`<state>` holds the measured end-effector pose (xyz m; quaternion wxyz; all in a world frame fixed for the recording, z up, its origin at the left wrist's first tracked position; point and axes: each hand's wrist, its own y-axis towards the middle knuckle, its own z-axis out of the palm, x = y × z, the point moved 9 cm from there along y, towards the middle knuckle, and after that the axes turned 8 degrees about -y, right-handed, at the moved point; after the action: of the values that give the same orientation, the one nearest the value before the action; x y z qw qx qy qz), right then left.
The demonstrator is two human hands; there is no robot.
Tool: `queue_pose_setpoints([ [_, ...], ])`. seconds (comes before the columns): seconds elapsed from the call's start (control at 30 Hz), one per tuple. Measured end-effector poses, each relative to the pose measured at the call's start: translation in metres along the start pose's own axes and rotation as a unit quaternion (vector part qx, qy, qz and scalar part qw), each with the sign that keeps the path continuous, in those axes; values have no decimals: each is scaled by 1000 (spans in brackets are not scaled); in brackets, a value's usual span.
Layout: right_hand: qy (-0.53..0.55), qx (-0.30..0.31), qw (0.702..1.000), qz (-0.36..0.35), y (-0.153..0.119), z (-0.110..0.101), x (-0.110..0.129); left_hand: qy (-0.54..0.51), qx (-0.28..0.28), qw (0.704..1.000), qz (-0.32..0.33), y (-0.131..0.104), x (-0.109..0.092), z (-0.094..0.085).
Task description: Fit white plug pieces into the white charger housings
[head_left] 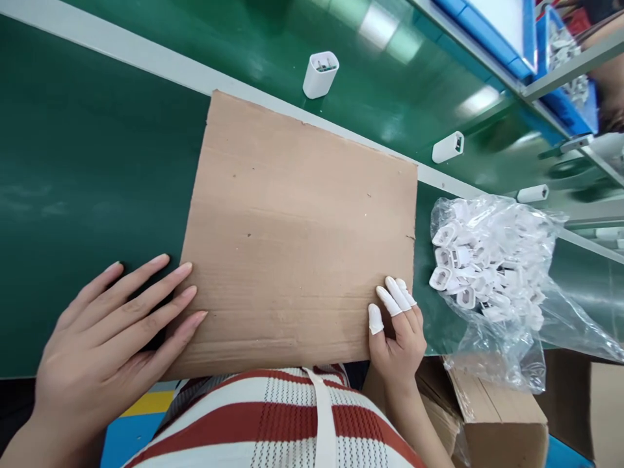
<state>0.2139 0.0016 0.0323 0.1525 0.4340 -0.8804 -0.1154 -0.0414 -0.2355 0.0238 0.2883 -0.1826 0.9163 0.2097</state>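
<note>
A sheet of cardboard (297,240) is laid flat on the green counter (73,162), its near edge overhanging the near edge of the counter in front of the person. It is touched at both near corners. The left hand (107,338) is spread flat, its fingers (170,305) wide and resting partly on the counter and partly on the cardboard's near left corner; nothing is gripped. The right hand (397,338), with white covers on the fingertips (390,299), is pressed lightly on the near right corner, fingers close together and holding nothing.

The cardboard appears to be placed and steadied, and its surface is bare. A clear bag of small white plastic parts (487,273) lies just beside its right edge, unopened as far as can be seen. White chargers (320,73) stand on the belt (414,84) beyond the counter's far edge, untouched. The placing seems done; any sorting onto the sheet is judged not yet begun.
</note>
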Motion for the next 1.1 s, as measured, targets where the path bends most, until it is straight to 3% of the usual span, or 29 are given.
queue_pose_setpoints([
  [0.17, -3, -7, 1000, -8, 0, -1, 1, 29, 23, 999, 30, 8, -10, 1],
  [0.4, -4, -15, 1000, -21, -1, 0, 2, 52, 66, 995, -53, 12, -8, 14],
  [0.6, -15, -19, 999, -25, -1, 0, 1, 53, 62, 996, -41, 13, -8, 14],
  [0.9, -3, -12, 1000, -21, 0, 0, 1, 72, 77, 994, 28, 9, -12, 12],
  [1.1, -2, -15, 1000, -26, 0, 0, 0, 46, 84, 995, -14, 8, -7, 10],
])
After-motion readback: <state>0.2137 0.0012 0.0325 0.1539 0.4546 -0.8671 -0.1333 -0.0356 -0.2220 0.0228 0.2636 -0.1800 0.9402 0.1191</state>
